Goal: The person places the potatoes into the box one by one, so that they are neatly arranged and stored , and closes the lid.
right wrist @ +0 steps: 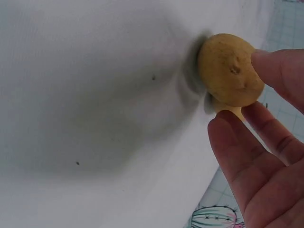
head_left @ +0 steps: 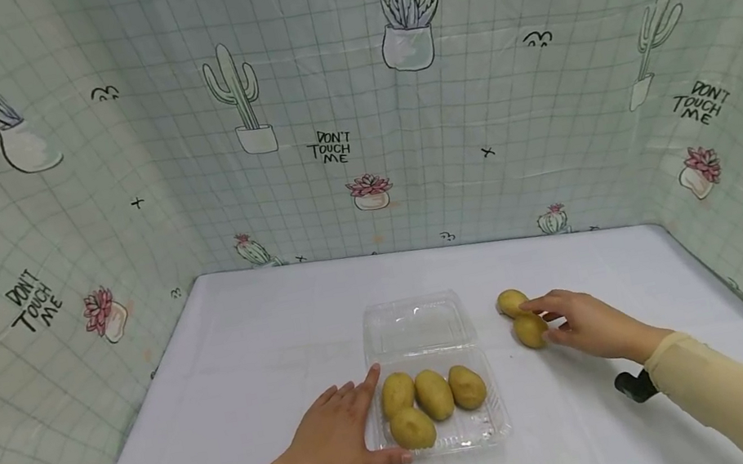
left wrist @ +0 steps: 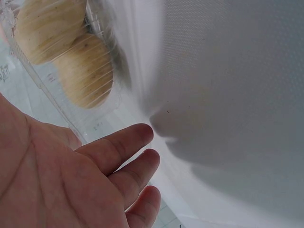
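Observation:
A clear plastic clamshell box (head_left: 453, 440) lies with its lid (head_left: 414, 326) folded back, holding several potatoes (head_left: 434, 395). Along its left side rests my left hand (head_left: 337, 441), fingers spread, index finger by the hinge and thumb at the front rim. In the left wrist view, two potatoes (left wrist: 88, 71) show through the box wall, and the other fingers (left wrist: 128, 142) touch nothing. Right of the box, my right hand (head_left: 589, 322) holds a potato (head_left: 530, 330) between thumb and index finger; its other fingers are loose. Just behind it lies another potato (head_left: 512, 303), partly hidden in the right wrist view.
A white cloth (head_left: 271, 341) covers the table. Patterned curtain walls (head_left: 349, 103) with plant drawings stand at the back and both sides. A black wrist device (head_left: 636, 386) shows under the right forearm.

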Demonstrator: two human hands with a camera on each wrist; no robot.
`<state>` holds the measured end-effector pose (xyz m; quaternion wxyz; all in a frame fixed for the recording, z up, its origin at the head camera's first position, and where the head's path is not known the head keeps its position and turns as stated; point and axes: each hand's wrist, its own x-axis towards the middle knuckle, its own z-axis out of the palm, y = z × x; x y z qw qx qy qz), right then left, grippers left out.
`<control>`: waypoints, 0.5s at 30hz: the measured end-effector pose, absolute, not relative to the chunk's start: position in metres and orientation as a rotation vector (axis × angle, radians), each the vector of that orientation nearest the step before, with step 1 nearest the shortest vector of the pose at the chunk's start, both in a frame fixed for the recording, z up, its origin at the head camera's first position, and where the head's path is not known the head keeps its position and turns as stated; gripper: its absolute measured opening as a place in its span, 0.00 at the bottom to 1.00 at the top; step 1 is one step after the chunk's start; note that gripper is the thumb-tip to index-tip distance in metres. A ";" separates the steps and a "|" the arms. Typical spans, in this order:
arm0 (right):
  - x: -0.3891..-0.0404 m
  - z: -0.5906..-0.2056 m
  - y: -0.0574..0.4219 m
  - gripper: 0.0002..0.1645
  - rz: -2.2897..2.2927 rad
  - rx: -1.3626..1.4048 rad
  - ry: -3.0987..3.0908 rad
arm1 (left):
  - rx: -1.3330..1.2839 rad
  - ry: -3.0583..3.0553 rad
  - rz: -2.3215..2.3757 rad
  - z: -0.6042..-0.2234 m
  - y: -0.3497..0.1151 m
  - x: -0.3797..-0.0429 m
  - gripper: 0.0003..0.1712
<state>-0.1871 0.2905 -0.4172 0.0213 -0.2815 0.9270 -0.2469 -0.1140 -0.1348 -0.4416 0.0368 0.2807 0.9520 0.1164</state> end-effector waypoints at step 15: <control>-0.191 -0.428 0.285 0.29 -0.744 -0.850 2.877 | 0.882 2.919 0.346 -0.438 -0.136 -0.113 0.68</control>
